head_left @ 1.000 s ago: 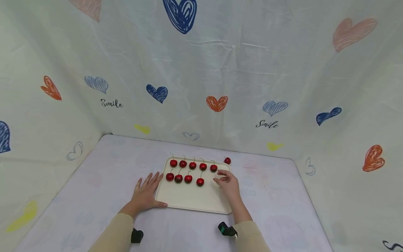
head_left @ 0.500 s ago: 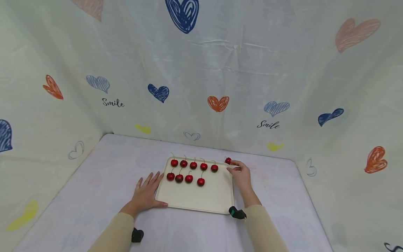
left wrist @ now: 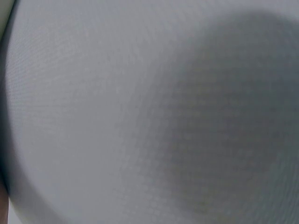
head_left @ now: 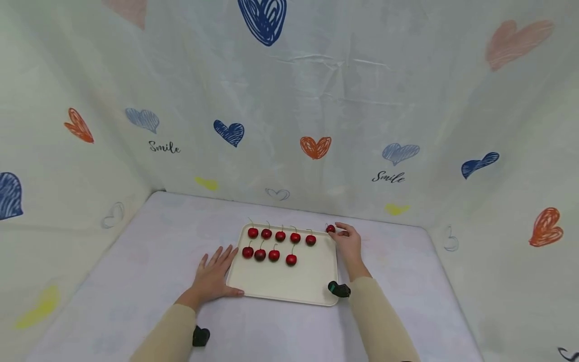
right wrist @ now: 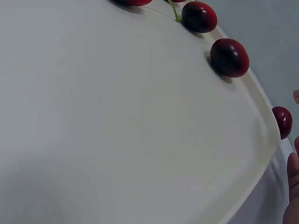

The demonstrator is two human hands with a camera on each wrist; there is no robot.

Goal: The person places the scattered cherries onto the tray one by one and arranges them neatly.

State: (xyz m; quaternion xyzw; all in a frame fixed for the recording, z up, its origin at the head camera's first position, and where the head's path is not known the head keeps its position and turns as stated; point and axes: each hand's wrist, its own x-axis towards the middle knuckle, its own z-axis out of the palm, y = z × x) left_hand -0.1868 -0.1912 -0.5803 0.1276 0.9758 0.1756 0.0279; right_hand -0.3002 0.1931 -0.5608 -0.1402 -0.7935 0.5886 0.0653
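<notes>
A cream tray point(head_left: 289, 289) holds several red cherries with stems, five in the back row and fewer in front. My left hand point(head_left: 212, 279) lies with spread fingers along the tray's left edge, thumb at the near left corner. Just outside the far right corner sits a single cherry point(head_left: 330, 228). My right hand point(head_left: 349, 247) reaches to it, with thumb and index finger parted beside it. In the right wrist view a gap shows between that cherry point(right wrist: 282, 122) and the fingertips point(right wrist: 293, 164). The left wrist view shows mostly blurred pale cloth.
A pale patterned cloth covers the table point(head_left: 135, 271). Behind it hangs a white curtain point(head_left: 271, 100) printed with hearts. Black wrist cameras sit at both cuffs, the right one point(head_left: 339, 289) over the tray's right edge.
My right hand has moved from above the tray's right part outward and back to the lone cherry at the corner. The left hand stays in place; the head view shifts slightly.
</notes>
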